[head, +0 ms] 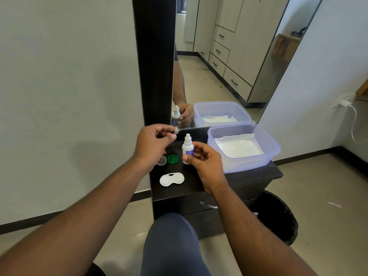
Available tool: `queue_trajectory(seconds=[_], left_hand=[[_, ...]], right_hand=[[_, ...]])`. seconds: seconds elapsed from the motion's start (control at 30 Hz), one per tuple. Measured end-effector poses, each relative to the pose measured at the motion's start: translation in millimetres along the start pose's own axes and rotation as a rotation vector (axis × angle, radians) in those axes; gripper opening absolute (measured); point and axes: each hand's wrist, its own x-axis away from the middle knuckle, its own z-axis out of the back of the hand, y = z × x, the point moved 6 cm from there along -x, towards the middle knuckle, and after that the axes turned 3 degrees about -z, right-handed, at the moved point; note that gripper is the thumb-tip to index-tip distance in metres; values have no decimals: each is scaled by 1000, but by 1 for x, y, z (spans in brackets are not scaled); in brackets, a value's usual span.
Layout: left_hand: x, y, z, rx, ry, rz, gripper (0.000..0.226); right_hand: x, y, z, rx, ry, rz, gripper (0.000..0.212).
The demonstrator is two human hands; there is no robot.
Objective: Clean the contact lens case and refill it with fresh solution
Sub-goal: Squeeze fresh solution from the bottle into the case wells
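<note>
My right hand (pixel 203 158) holds a small white solution bottle (pixel 187 145) upright above the black shelf (pixel 179 191), its nozzle bare. My left hand (pixel 153 140) pinches the bottle's small grey cap (pixel 176 130) just up and left of the nozzle. A white double-well lens case (pixel 171 179) lies open on the shelf below my hands. Its two lids rest behind it: a green one (pixel 172 158) and a clear one (pixel 162 160), partly hidden by my left wrist.
A translucent purple tub (pixel 272 148) with white tissue inside stands at the shelf's right. A tall mirror (pixel 229 56) rises behind the shelf. A black bin (pixel 278 218) sits on the floor at lower right. My knee is below the shelf.
</note>
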Motion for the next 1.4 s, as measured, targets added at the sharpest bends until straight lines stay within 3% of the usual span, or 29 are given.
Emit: queue_trajectory(seconds=[0.2, 0.43, 0.6, 0.77, 0.93, 1.1, 1.27, 1.4], left_hand=[[9, 19, -22, -100, -63, -146, 16], [3, 18, -25, -181, -164, -184, 10], [5, 14, -28, -176, -129, -139, 23], [4, 17, -30, -133, -84, -97, 20], [8, 18, -36, -145, -145, -93, 20], [3, 18, -32, -107, -190, -70, 19], [2, 27, -27, -57, -158, -92, 13], [5, 35, -30, -122, -126, -153, 15]], right_hand=[[1, -3, -1, 34, -33, -1, 43], [2, -4, -2, 41, -54, 15, 43], [4, -8, -4, 95, -44, 73, 38], [6, -6, -5, 41, -36, 64, 47], [9, -8, -5, 127, 85, 113, 37], [5, -5, -4, 103, -31, 72, 25], [3, -9, -7, 232, -5, 147, 29], [7, -9, -6, 149, 78, 121, 52]])
